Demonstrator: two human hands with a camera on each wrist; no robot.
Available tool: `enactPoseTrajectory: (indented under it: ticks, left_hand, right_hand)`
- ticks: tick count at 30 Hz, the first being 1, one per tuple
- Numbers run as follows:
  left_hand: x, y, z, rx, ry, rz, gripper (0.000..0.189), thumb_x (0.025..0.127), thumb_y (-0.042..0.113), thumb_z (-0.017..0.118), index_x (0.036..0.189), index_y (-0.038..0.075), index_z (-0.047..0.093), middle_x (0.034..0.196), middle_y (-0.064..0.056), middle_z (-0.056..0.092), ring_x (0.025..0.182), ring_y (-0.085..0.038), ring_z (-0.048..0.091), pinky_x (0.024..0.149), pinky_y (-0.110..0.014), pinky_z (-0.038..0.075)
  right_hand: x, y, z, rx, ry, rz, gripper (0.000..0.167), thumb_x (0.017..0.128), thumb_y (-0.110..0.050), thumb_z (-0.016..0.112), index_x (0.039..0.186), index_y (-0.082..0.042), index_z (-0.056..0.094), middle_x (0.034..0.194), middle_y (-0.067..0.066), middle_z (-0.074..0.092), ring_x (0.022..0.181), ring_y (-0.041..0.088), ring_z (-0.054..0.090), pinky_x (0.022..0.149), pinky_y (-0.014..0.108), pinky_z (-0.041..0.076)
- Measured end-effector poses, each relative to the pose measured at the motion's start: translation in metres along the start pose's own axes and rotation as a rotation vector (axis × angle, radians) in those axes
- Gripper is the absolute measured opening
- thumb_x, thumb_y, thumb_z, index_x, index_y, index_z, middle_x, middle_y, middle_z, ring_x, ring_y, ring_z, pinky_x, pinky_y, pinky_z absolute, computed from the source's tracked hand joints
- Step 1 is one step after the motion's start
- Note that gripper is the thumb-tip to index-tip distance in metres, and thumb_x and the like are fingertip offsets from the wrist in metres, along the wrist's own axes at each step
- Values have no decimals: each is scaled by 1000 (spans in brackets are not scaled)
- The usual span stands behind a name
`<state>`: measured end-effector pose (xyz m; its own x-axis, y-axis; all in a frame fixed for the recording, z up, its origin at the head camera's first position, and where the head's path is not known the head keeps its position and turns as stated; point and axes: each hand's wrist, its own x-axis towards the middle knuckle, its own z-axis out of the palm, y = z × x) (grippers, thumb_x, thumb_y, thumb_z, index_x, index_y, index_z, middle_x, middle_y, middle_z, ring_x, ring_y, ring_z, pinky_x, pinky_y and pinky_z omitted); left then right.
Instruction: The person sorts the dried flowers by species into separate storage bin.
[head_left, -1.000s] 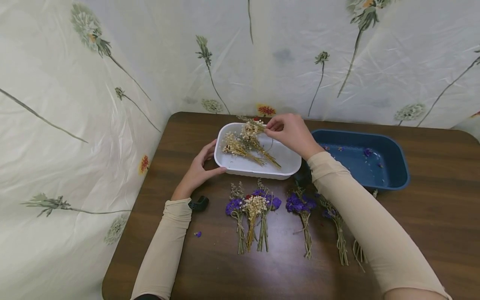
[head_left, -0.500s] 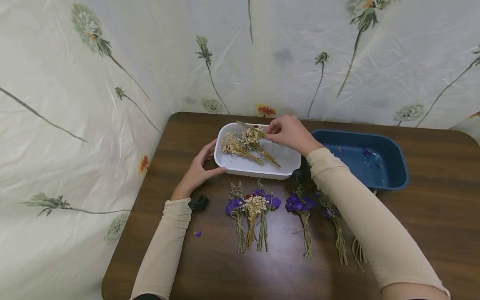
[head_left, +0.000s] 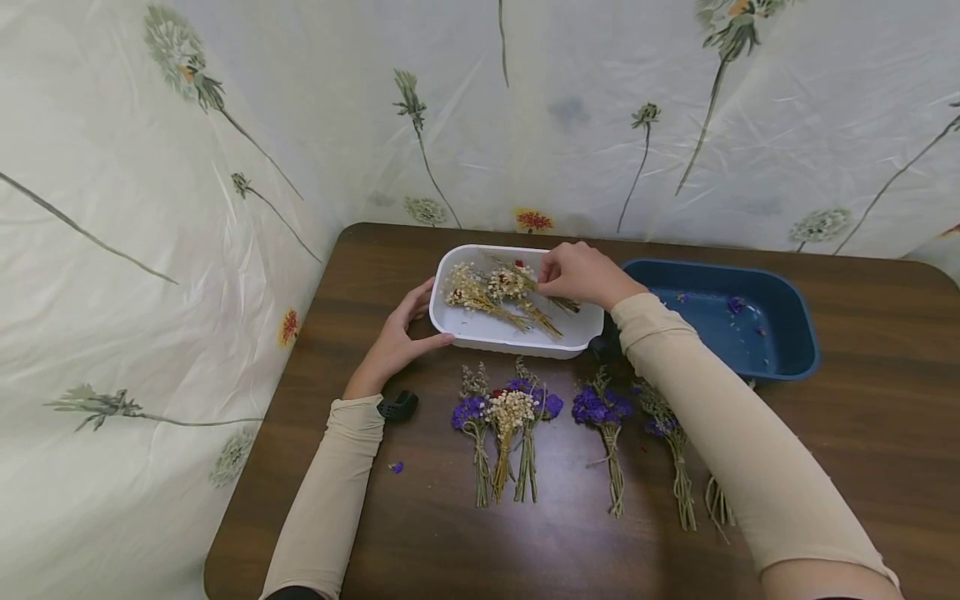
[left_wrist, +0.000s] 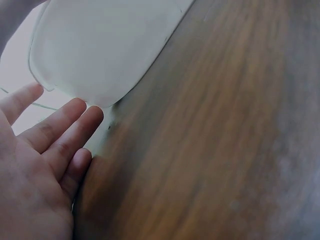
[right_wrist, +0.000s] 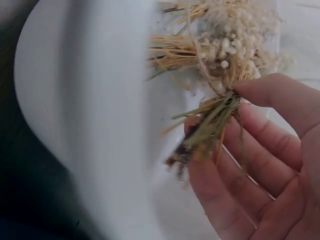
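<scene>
In the head view, a white plastic tub (head_left: 513, 343) stands near the table's back edge, holding dried flower bunches (head_left: 472, 293) with cream blossoms and straw-coloured stems. My right hand (head_left: 583, 275) is over its right half, pinching the tied stems of another small dried flower bunch (head_left: 513, 279) between thumb and fingers. The right wrist view shows the short cut stems (right_wrist: 212, 125) low inside the tub, beside the other bunches. My left hand (head_left: 397, 342) rests at the tub's left end, thumb at the near rim; in the left wrist view its nearly straight fingertips (left_wrist: 75, 107) touch the wall.
A dark blue tub (head_left: 808, 333) with loose petals stands to the right, partly behind my right sleeve. Several tied bunches with purple flowers, such as one bunch (head_left: 611, 458), and a cream bunch (head_left: 510, 417) lie in front. A patterned curtain (head_left: 480, 125) hangs behind the table.
My right hand has moved down and slightly right with the dried flower bunch, bringing it from above the tub's back rim to inside the tub. My left hand has stayed put.
</scene>
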<state>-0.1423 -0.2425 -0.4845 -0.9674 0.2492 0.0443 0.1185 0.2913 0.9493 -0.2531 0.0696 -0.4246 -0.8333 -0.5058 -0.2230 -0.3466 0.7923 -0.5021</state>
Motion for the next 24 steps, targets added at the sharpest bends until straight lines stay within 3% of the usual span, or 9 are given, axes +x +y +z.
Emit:
enactPoseTrajectory:
  ticks: [16, 24]
  left_hand:
    - [0, -2, 2, -11, 11, 7, 93, 87, 7, 82, 164, 15, 30, 158, -19, 47, 146, -35, 44, 122, -55, 32]
    - [0, 0, 1, -12, 10, 12, 93, 87, 9, 83, 163, 15, 30, 157, -20, 48, 145, -35, 45, 121, -55, 34]
  right_hand:
    - [0, 3, 3, -47, -76, -5, 12, 97, -21, 70, 97, -10, 76, 94, 9, 75, 80, 22, 68, 77, 43, 56]
    - [2, 4, 5, -57, -68, 10, 10, 96, -22, 72, 93, -12, 76, 91, 7, 74, 79, 21, 66, 75, 40, 54]
